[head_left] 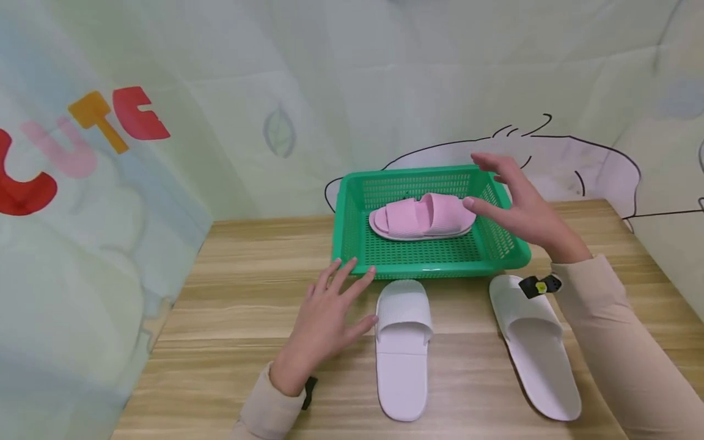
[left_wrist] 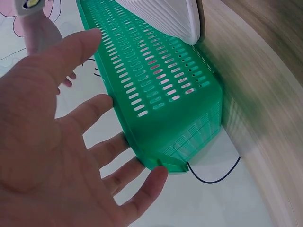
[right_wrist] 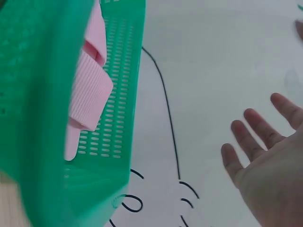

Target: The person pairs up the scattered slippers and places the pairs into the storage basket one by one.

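L hand (head_left: 330,318) near-left, R hand (head_left: 522,211) by right end of green perforated plastic basket (head_left: 423,270) w/ pink ribbed slippers (head_left: 401,220), fingers released; prob. basket-setting, next needs grip.

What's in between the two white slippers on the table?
Just bare tabletop lies between the left white slipper and the right white slipper; the head view shows it.

The right sleeve (head_left: 627,348) is long and plain beige, with a right cuff (head_left: 591,276) of the same beige. At the edge of the right cuff sits a black bow-shaped piece (head_left: 529,287) with a small yellow-green centre. Well apart from the right cuff, the left sleeve (head_left: 269,408), also beige, has a black strip (head_left: 309,391) at its edge.
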The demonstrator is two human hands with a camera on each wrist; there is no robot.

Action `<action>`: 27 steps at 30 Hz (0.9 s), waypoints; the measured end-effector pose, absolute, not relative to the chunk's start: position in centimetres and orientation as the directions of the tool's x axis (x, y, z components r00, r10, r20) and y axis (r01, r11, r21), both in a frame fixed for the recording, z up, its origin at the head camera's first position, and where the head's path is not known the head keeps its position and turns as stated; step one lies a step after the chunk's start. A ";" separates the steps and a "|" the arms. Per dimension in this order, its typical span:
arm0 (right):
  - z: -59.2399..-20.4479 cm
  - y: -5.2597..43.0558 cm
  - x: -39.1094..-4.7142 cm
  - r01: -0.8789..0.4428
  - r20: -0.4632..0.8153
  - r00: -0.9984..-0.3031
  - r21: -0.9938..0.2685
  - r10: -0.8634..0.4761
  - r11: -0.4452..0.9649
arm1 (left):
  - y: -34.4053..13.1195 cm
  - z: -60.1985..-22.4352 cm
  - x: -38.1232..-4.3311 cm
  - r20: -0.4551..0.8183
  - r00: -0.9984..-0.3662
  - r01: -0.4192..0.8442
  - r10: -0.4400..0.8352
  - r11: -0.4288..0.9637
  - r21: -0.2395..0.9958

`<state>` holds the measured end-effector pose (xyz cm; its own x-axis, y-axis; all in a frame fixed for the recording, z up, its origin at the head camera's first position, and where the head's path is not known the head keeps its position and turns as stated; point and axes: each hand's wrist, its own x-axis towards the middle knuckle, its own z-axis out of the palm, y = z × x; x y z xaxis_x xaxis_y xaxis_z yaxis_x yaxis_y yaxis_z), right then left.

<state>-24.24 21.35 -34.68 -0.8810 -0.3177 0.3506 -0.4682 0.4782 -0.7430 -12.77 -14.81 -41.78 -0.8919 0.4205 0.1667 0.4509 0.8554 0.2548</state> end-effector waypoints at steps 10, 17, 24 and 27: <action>-35.3 22.3 -19.5 -0.524 0.363 -0.849 -0.663 -0.383 0.534 | -14.7 -41.6 -12.6 0.158 -0.898 0.438 0.410 0.858 0.268; -37.4 22.1 -15.9 -0.570 0.384 -0.821 -0.559 -0.422 0.602 | -14.5 -41.9 -12.5 0.176 -0.897 0.440 0.406 0.861 0.255; -40.4 20.5 -12.8 -0.537 0.413 -0.820 -0.309 -0.398 0.785 | -14.5 -42.2 -12.4 0.186 -0.899 0.433 0.396 0.868 0.241; -41.5 20.1 -12.1 -0.509 0.406 -0.828 -0.256 -0.387 0.822 | -14.5 -42.3 -12.5 0.192 -0.898 0.434 0.396 0.871 0.232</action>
